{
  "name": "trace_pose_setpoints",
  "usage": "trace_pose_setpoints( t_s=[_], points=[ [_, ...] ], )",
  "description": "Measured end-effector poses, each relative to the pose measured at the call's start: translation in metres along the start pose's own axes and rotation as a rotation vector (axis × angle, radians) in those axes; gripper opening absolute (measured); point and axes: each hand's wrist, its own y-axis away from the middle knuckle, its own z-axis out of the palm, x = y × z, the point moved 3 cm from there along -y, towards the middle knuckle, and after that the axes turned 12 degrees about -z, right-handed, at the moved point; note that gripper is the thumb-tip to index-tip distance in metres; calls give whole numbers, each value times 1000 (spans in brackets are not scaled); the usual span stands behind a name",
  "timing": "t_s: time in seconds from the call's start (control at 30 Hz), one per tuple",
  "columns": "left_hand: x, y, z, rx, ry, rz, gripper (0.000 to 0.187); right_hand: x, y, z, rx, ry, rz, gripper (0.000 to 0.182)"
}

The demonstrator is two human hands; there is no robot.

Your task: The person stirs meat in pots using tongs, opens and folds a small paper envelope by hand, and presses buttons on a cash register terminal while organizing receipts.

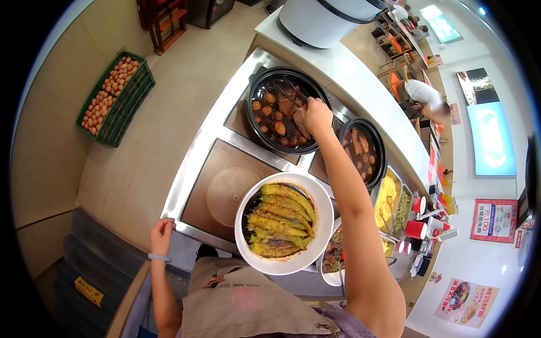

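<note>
My right hand (316, 118) is closed over a black pot (252, 121) of dark broth, gripping what look like slender tongs (293, 96) that reach into it. Brown eggs (280, 128) and chunks of braised meat (285, 106) sit in the broth. At the counter's left front corner is my left hand (162, 234), its fingers curled together with nothing visible in them. Between my arms stands a white bowl (323, 225) of long green peppers (282, 217) in dark sauce.
A second black pot (360, 149) holds meat in broth. Beyond it are trays of yellow shreds (385, 197) and chopped greens (403, 211). A large cooker (315, 25) stands on the back ledge. Left on the floor is a green crate (135, 84) of eggs. A person (422, 93) sits beyond the counter.
</note>
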Motion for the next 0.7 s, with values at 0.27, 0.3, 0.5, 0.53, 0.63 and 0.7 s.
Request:
trace_pose_setpoints(
  t_s=[0.27,0.3,0.5,0.53,0.63,0.7],
  points=[
    [-10,0,-10,9,19,-20,12,-9,14,-17,-120,93,-35,34],
    [-11,-1,-10,9,17,-15,13,-13,10,-20,-131,97,-34,35],
    [11,-4,-6,12,44,10,13,-29,-7,7,-110,153,-104,26],
    [12,-5,-7,13,41,10,13,-30,-8,7,-110,150,-102,26],
    [11,-4,-10,15,34,26,13,-32,-9,2,-72,267,-111,22],
    [9,-5,-14,29,27,16,12,-26,-8,-5,-67,226,-78,21]
  ],
)
